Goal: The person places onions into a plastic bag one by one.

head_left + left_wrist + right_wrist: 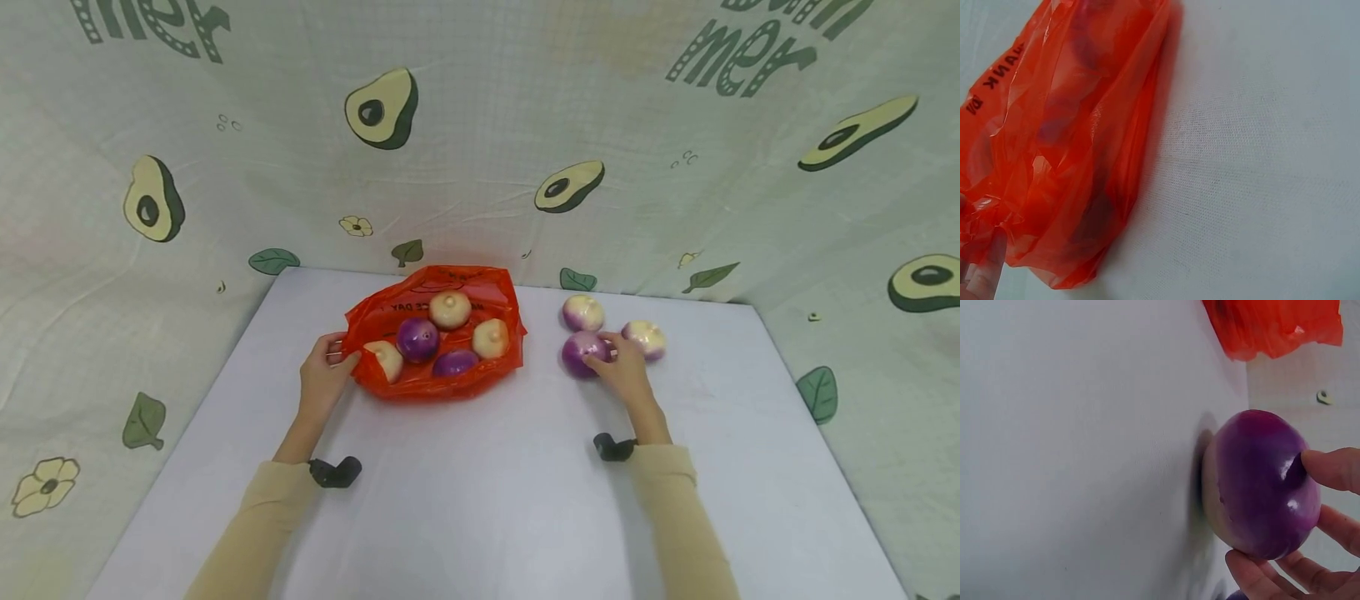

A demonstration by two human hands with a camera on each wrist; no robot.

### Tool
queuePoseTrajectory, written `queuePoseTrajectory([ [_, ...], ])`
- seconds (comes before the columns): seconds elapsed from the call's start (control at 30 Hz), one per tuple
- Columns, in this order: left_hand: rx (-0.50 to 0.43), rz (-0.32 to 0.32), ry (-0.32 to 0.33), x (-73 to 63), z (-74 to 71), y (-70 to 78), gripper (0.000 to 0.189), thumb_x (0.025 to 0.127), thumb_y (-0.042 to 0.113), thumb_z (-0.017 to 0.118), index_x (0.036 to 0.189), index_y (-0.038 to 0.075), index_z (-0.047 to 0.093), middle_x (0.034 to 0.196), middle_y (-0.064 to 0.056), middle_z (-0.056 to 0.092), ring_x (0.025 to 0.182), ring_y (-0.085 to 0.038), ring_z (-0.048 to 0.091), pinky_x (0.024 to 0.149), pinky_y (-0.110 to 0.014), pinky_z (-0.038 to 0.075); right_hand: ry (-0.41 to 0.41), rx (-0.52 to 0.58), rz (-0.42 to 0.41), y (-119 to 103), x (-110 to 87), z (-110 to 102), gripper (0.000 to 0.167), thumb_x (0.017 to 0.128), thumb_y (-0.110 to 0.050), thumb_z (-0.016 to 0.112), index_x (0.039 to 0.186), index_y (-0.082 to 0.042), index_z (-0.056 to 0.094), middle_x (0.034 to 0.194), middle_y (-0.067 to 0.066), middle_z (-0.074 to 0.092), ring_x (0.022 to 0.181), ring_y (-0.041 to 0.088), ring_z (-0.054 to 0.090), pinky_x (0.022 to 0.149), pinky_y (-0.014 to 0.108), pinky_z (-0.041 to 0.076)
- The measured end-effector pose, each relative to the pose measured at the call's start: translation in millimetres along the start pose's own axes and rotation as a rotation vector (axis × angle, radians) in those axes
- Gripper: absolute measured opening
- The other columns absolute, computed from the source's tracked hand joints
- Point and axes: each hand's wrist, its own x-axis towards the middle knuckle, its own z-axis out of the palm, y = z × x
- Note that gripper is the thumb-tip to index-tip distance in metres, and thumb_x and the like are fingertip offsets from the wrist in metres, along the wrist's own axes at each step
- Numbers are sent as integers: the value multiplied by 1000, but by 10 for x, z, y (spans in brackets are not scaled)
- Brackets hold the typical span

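My left hand (324, 371) pinches the left edge of a red plastic bag (435, 388), which lies with its mouth spread wide. Inside the bag sit several purple-and-white turnips, among them one with its purple side up (417, 339) and one with its pale side up (450, 310). In the left wrist view, the thumb (988, 265) presses on the crumpled film of the bag (1054, 187). Over to the right, my right hand (624, 367) holds a purple turnip (1260, 481) between thumb and fingers; it appears to be at or just above the tabletop.
Two more turnips stand by the right hand, one behind it (582, 312) and one to its right (645, 339). The white table (480, 500) ends at a cloth backdrop (480, 167) printed with avocados. A dark wrist camera sits on each forearm.
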Motion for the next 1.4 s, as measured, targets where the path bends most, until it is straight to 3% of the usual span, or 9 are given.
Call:
queuePoseTrajectory([
  [0.17,-13,8,10,2,-4,14,41,91,18,56,130,7,47,120,-18,55,101,-28,55,64,-2,41,-7,47,-2,-47,-62,85,53,85,-18,64,131,0,45,122,27,50,103,37,53,87,45,46],
  [0.53,-28,14,27,5,14,16,39,90,15,57,127,6,50,117,-18,57,99,-27,56,62,-2,41,-21,118,35,-157,-148,168,53,85,-21,64,130,-4,45,120,24,49,106,37,52,89,45,45],
  [0.87,-22,8,19,-13,7,20,40,90,15,56,128,7,49,117,-17,57,100,-27,55,63,-3,41,3,155,-50,-415,-230,99,53,84,-21,66,131,-7,46,121,20,49,106,35,51,89,47,47],
  [1.4,-25,7,16,-23,3,41,40,90,15,56,129,6,48,118,-17,56,99,-27,55,63,-2,40,-28,140,-186,-1042,-288,90,55,84,-20,67,133,-13,44,129,11,45,114,26,47,93,43,48],
])
